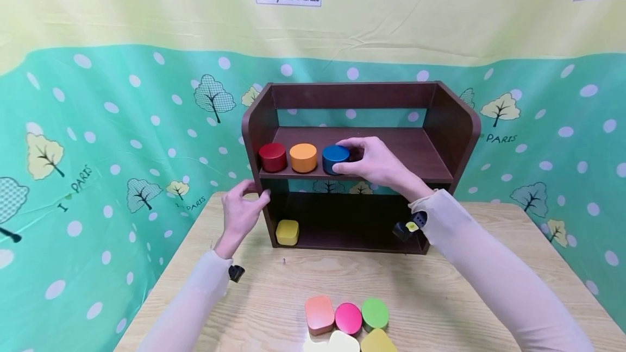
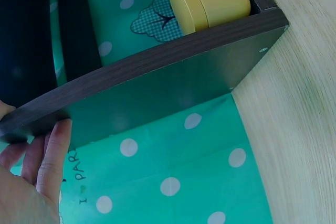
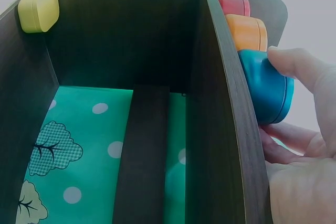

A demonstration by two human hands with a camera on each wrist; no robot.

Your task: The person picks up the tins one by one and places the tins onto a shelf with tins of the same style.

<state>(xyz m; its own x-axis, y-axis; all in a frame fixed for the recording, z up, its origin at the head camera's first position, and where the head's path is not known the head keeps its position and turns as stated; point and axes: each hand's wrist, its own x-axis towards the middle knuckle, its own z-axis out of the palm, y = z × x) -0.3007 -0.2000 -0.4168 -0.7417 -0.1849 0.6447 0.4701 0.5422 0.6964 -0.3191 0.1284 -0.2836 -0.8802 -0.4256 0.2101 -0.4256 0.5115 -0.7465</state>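
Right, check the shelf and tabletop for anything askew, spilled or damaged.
Nothing stands out: the red box, orange box and blue box line up neatly on the shelf, and I see no spill or damage.

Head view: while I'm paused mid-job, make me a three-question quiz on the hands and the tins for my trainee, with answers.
1. Open: What is the left hand gripping?
2. True or false: The right hand holds a yellow tin.
3. Multiple choice: Along the upper shelf, which tin sits between the red round tin and the blue round tin? A, green; B, orange; C, pink.

Key:
1. The side panel of the dark brown shelf unit.
2. False; its thumb and fingers are around the blue round tin.
3. B, the orange round tin.
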